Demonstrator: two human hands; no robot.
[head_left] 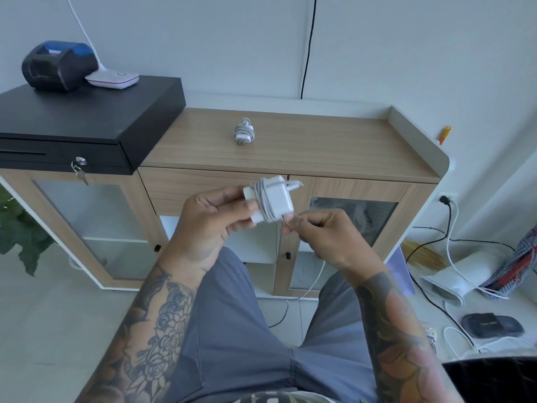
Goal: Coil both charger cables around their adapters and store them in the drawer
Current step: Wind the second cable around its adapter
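Before the wooden cabinet (290,146), seen from the head camera, the left hand (209,219) grips a white adapter (268,199) at its left end, fingers and thumb curled round the block; several turns of white cable (263,205) already wrap its middle; the right hand (322,231) pinches the loose run of that cable just beside the adapter's lower right corner, and the rest of the cable hangs down between the knees toward the floor. On the cabinet top, well apart from the hands, lies a second adapter (243,132) with its cable coiled round it, prongs toward the camera; left of it sits a black cash drawer (87,123), shut, a key in its lock, bearing a dark printer (58,65) and a white lamp base (113,78).
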